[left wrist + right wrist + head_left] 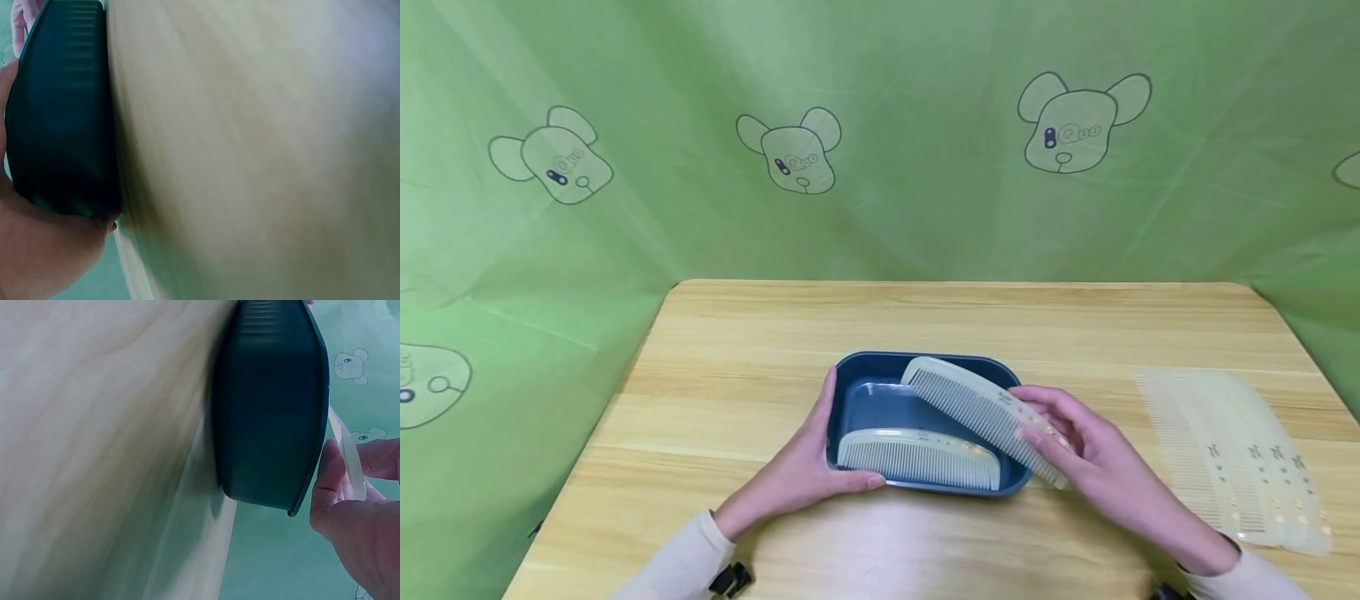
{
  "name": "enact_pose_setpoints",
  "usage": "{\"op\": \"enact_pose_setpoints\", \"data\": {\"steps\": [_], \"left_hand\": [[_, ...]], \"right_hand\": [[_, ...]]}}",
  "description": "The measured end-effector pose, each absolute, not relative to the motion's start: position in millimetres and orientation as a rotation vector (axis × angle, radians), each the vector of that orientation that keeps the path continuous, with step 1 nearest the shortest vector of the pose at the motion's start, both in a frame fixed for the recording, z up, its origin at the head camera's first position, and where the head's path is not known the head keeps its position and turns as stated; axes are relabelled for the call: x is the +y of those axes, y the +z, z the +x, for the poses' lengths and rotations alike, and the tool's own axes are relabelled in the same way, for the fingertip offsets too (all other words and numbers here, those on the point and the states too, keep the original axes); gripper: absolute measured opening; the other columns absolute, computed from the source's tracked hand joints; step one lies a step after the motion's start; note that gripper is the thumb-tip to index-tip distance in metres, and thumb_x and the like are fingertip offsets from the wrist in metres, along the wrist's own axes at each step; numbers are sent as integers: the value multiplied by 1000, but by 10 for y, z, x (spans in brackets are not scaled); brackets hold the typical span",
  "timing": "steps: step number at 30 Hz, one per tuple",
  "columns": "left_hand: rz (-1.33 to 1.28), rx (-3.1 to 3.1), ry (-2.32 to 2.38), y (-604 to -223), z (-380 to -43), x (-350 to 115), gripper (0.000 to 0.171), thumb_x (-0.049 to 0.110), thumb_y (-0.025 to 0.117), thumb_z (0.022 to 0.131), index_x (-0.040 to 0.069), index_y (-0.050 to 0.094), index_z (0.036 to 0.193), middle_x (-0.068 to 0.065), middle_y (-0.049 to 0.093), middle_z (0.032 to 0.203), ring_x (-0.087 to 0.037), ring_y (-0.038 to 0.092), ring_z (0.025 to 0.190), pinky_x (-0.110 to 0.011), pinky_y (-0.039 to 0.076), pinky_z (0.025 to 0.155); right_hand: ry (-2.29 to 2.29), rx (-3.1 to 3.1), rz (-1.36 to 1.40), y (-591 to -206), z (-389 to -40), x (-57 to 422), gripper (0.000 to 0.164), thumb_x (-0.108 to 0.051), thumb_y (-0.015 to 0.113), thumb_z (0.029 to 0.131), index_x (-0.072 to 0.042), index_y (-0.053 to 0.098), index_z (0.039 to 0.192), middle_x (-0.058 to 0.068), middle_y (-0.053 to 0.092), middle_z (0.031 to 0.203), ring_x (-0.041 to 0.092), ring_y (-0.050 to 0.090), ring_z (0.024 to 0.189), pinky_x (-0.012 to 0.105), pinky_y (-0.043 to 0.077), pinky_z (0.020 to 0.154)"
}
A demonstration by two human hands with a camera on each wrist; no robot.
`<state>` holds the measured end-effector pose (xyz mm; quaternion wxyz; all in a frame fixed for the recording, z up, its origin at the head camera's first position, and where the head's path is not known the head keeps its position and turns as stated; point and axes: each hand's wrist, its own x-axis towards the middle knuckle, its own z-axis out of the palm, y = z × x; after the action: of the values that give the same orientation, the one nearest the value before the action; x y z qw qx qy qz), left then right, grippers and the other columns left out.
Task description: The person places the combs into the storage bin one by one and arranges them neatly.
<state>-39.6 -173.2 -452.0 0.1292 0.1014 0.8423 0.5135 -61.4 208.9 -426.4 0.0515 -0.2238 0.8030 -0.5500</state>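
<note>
A: Start left of the blue tray (868, 408). Any hand there?

B: Yes, left hand (808, 467). Clasping the tray's left end, with thumb along the near wall.

A: Inside the tray?

B: One lying comb (917, 458), lengthwise along the near wall, teeth nearward. Can't tell if flat or leaning. Bare floor just beyond, toward the far wall.

A: And the held comb (962, 396)?

B: Above the tray's right part, pinched near one end between thumb and fingers of the right hand (1082, 450).

A: Key relation?

B: Long axis aslant to the tray's long side: from far left, over the tray, to near right, past the right wall. Reaching leftward from the right hand, so out over that bare floor. Not parallel to the lying comb. Right hand clearly nearer; left only on the tray. Can't tell if touching the rim.

A: Farther right?

B: Comb stack (1232, 467), overlapping on the wooden table (737, 350), well apart from the tray. Teeth leftward, right hand nearer again.
</note>
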Motion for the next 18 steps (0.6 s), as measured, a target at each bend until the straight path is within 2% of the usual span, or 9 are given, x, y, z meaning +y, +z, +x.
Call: {"op": "enact_pose_setpoints", "data": {"steps": [10,18], "left_hand": [[285,2438,1513,-4536,-394,-1743,150,47,101,78,46,-18,170,9,-3,180,-21,10,164,-56,18,128],[301,2447,1507,-4557,-402,-1736,150,48,100,78,46,-18,170,9,-3,180,-21,10,164,-56,18,128]], "right_hand": [[-1671,2392,-711,-4244,-664,1996,47,-3,69,108,-10,58,153,4,70,124,19,70,106,22,59,85],[-1679,2364,-792,-4222,-701,1933,47,3,68,106,-13,61,150,4,72,127,16,71,105,22,60,84]]}}
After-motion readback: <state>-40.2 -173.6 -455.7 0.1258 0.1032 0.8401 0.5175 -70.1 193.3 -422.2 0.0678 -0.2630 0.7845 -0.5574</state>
